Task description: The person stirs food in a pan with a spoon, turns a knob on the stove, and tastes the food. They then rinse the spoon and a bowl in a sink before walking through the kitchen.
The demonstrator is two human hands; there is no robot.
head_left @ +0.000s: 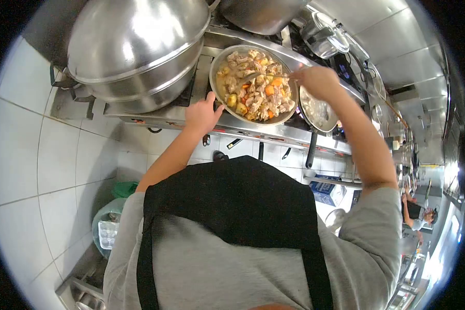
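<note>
A wide round metal pan [215,68] sits on the stove, full of a stew [263,95] of meat chunks, orange carrot pieces and yellowish potato pieces. At the pan's near left edge, my left hand [203,113] is closed on its side, thumb and forefinger at the rim. My right hand [318,82] reaches over from the right, its fingers wrapped round the handle of a metal spoon [250,76]. The spoon's head lies in the stew, partly sunk among the pieces. Beside the pan, below my right hand, is a frying pan [319,111] with pale contents.
A large domed steamer pot [137,51] stands close on the left. Behind are a big pot [263,13] and a smaller steel pot [324,36]. The frying pan's black handle [311,150] juts past the stove edge. Another person [421,214] is far right.
</note>
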